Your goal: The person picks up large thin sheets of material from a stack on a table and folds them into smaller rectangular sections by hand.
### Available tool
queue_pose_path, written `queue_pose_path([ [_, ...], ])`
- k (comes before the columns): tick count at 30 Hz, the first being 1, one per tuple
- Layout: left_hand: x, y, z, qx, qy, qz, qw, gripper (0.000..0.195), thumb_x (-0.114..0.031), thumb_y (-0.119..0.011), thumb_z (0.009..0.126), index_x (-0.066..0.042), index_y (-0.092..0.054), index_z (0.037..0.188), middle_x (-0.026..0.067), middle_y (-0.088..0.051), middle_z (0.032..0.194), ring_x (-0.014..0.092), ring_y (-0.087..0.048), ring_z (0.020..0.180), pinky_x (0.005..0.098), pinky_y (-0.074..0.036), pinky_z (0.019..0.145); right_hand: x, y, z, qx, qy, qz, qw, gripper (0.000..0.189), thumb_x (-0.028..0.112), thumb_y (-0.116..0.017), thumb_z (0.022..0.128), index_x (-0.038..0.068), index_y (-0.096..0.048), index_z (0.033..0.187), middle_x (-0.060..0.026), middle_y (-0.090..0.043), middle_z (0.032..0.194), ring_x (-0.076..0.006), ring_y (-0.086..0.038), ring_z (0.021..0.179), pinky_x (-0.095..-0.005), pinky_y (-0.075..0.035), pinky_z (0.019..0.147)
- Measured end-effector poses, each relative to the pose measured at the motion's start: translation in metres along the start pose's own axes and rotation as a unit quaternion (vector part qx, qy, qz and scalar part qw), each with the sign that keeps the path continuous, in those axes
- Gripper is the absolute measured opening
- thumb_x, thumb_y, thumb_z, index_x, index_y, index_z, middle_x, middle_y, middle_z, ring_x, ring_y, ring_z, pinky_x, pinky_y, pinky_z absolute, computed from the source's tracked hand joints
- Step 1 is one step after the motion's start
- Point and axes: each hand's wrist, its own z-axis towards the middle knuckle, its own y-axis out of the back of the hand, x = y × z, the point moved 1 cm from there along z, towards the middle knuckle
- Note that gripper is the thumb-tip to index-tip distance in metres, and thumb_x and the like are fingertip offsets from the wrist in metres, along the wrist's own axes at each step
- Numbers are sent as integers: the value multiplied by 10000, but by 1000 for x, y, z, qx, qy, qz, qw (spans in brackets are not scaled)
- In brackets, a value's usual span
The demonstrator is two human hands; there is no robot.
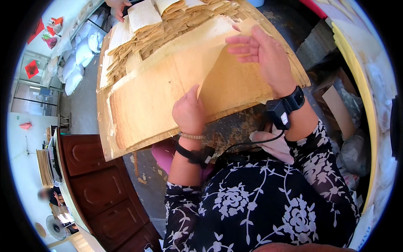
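A stack of thin tan sheets (pixel 144 107) lies flat on a wooden board (pixel 300 78) before me. The top sheet (pixel 236 85) has a darker flap at the right, its slanting edge running up between my hands. My left hand (pixel 189 110) pinches the lower end of that edge. Near the upper end, my right hand (pixel 259 53) has its fingers stretched leftward across the sheet, slightly blurred. Whether these fingers grip the sheet is unclear. Both wrists wear black straps, and a black box (pixel 278 113) with a cable sits at the right one.
Folded tan sheets (pixel 144 19) are piled along the board's far side, where another person's hand (pixel 116 8) reaches in. Dark red wooden cabinets (pixel 100 182) stand at the left. White sacks (pixel 75 63) line the far left; cardboard (pixel 340 110) and plastic bags lie right.
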Motion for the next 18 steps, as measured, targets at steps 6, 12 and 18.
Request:
queue_pose_path([
  [6,3,11,10,-28,-15,-5,999,179,-173,-668,894,-206,-720,1062,95,-689,723,295,-655,620,392,-505,539,-53,27,-26,242,71,-368,895,430,404,-535,985,63,-670,1209,-112,-703,1181,-267,-671,1085,-390,-499,965],
  [12,-1,31,23,-35,-70,42,996,267,-85,-655,800,-168,-704,1049,60,-706,792,256,-665,673,371,-515,583,-113,-3,-10,207,25,-473,856,486,423,-540,996,63,-584,1321,-161,-574,1387,-264,-556,1246,-386,-426,1045],
  [18,4,32,16,-20,-55,41,997,304,-109,-687,826,-206,-704,1114,65,-709,816,273,-668,680,377,-518,590,-89,-33,-9,190,74,-432,879,496,417,-565,992,42,-578,1318,-163,-562,1399,-244,-544,1257,-375,-415,1056],
])
